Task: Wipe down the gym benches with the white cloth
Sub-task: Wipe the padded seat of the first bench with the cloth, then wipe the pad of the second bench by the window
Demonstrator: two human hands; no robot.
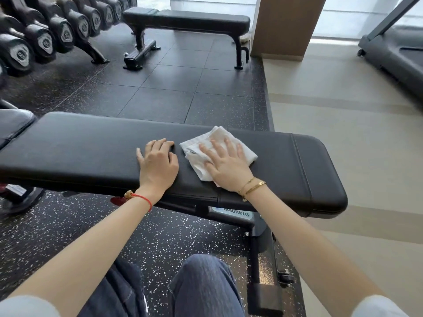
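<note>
2 hands lie on the near bench (91, 147), a long pad of smooth black vinyl with rounded corners, across mid-frame. The right hand (225, 164) presses flat, fingers spread, on the cloth (201, 154), a rumpled white square partly hidden beneath it. The left hand (158, 162) rests just beside, fingers loosely bent, holding nothing. A 2nd bench (187, 20) stands at top centre. Dumbbells (45, 30) blur at upper left. Speckled rubber floor (174, 88) lies between.
</note>
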